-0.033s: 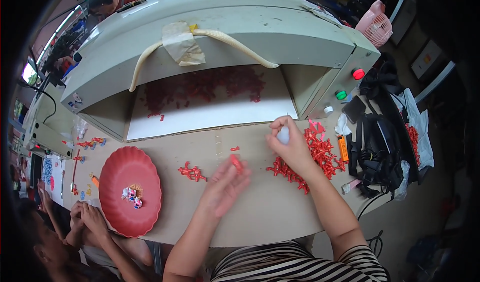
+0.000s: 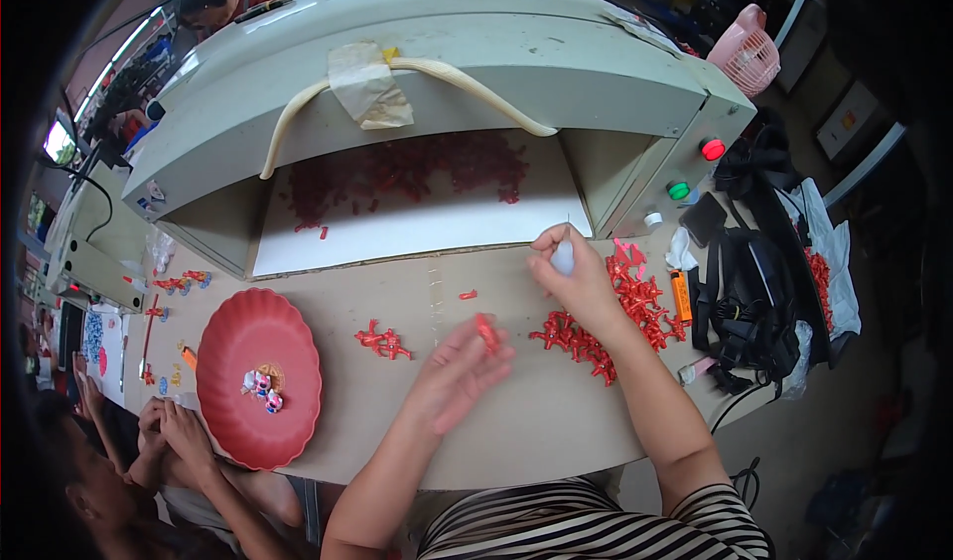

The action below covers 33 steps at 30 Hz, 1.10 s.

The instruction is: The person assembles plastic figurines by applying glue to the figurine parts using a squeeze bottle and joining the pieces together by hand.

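Left hand (image 2: 459,366) pinches a red part (image 2: 486,332) – right hand (image 2: 576,277) grips a small white object (image 2: 563,258), half hidden.

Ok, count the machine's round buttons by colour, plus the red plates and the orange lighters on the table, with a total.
Red button: 1
Green button: 1
White button: 1
Red plate: 1
Orange lighter: 1
Total: 5

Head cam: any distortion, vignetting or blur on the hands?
Head view: strong fisheye, the machine housing and table edge bow; black vignette at the corners; left hand with its small red piece slightly soft, right hand sharper; even light, no harsh glare.
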Available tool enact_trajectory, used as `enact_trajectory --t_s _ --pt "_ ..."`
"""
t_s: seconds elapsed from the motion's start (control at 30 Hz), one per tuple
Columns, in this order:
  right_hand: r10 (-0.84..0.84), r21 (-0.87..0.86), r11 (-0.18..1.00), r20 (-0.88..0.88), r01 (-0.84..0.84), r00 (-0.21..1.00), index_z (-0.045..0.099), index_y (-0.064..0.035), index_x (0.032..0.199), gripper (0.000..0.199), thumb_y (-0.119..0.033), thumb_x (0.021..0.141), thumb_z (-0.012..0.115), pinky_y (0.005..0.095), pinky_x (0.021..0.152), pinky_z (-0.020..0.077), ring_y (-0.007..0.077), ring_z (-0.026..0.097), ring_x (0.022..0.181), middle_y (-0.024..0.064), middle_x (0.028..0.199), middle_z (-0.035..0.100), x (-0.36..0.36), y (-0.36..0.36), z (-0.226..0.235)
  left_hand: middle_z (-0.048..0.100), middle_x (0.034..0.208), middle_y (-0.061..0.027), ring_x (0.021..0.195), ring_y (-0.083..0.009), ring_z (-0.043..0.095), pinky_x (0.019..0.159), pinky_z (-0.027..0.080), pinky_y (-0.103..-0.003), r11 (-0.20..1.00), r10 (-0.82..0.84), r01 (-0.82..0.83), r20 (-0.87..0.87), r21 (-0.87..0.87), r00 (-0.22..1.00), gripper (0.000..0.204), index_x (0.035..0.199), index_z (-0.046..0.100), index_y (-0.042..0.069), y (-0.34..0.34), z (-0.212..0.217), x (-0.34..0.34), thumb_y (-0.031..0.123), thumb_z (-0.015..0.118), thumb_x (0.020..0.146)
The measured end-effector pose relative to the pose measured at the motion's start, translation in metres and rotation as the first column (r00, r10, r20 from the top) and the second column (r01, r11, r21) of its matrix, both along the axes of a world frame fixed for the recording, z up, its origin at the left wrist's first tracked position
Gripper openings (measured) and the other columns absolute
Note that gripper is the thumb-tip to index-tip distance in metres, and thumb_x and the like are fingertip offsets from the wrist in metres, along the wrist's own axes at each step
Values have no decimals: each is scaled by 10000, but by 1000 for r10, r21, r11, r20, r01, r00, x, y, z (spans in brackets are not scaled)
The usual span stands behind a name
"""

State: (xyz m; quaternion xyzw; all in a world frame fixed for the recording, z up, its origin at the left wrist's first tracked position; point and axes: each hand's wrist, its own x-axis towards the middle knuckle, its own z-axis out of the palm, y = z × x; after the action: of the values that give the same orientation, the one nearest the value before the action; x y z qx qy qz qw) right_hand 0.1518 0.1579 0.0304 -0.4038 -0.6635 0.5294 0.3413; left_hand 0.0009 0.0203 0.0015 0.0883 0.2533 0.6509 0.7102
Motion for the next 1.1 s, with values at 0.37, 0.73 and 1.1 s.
enact_trajectory --t_s 0.37,0.73,1.1 --pt "-39 417 907 226 -61 973 618 -27 926 216 -173 768 602 351 728 461 328 596 815 178 863 622 -81 68 -5 551 1085 -115 899 -195 586 821 487 -360 872 -431 427 -39 239 901 297 1173 449 50 -3 -1 7 118 493 886" --pt "256 450 729 520 -517 815 579 -53 1059 317 -43 742 577 376 873 417 305 536 993 155 1068 572 -220 35 -9 588 999 -125 836 -199 602 781 478 -356 732 -533 508 -82 454 842 278 1130 467 33 -10 2 -2 78 517 861" --pt "26 702 476 591 -529 807 595 -5 986 251 -133 772 565 378 847 421 322 550 952 196 995 580 -215 51 3 587 990 -131 820 -215 598 773 474 -379 732 -542 506 -62 456 838 275 1119 478 23 -6 10 -2 58 523 850"
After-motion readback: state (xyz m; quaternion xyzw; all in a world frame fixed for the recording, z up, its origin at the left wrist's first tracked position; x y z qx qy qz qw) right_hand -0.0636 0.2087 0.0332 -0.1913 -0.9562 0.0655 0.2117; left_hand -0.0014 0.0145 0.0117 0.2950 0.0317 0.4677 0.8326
